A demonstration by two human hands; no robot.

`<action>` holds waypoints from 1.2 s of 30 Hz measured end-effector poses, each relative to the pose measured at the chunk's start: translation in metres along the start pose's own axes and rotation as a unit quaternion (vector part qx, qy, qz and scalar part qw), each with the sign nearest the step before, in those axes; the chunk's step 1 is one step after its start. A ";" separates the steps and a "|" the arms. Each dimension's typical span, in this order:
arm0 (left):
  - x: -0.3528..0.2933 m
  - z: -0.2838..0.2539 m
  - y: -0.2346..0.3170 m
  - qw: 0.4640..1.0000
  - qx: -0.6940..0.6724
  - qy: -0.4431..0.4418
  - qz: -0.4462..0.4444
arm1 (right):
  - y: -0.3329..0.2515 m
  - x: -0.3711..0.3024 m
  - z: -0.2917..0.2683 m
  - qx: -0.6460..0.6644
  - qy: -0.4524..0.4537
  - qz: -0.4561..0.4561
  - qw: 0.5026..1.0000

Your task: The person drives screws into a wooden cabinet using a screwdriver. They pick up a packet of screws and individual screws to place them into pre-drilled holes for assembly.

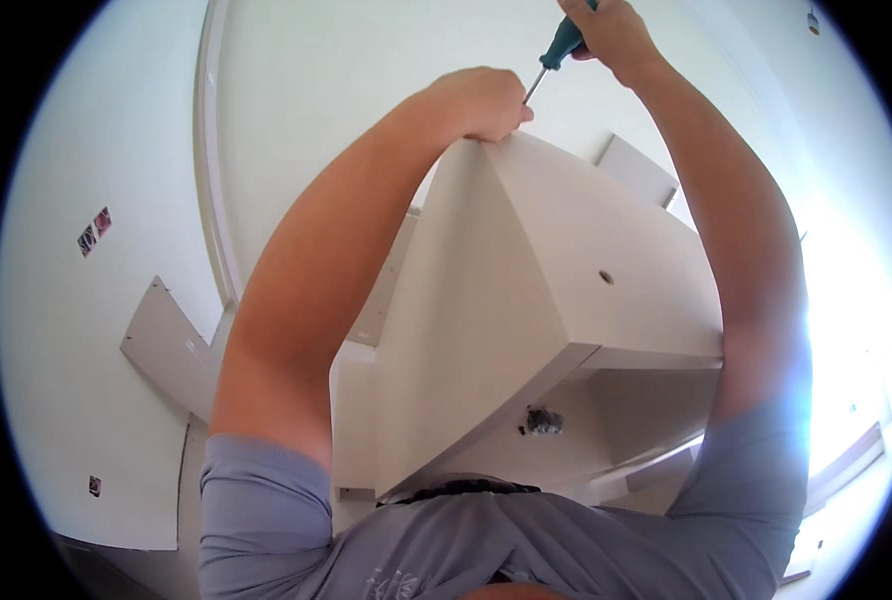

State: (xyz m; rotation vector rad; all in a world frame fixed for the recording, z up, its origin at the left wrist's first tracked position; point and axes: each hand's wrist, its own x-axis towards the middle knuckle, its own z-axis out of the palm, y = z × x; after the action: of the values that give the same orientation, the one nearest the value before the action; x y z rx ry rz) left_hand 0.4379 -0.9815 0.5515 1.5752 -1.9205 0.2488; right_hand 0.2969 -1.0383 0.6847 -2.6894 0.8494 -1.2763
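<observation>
A screwdriver (563,46) with a dark green handle and a thin metal shaft is in my right hand (614,38), its fingers wrapped round the handle. The shaft slants down and left to my left hand (488,102). That hand is closed, with its fingers bent by the far upper corner of a pale cabinet (606,235). What its fingers pinch, and the screwdriver's tip, are hidden behind them. The cabinet stands between my arms. Its top has a small round hole, and its near side shows an open compartment.
A pale board (169,345) leans against the left wall, below wall boxes with wires (95,231). Another flat panel (634,172) lies beyond the cabinet. Inside the compartment is a small dark cluster (543,420). Bright light comes from the right.
</observation>
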 end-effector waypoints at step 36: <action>-0.024 0.028 -0.026 0.914 -0.347 0.208 -0.024 | -0.016 0.009 0.003 0.441 0.162 0.073 0.880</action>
State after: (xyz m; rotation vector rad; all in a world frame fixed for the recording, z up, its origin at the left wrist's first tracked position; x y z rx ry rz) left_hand 0.4547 -0.9832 0.5097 0.9887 -1.4067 -0.1133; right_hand 0.3108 -1.0299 0.6938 -1.6972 0.3208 -1.5824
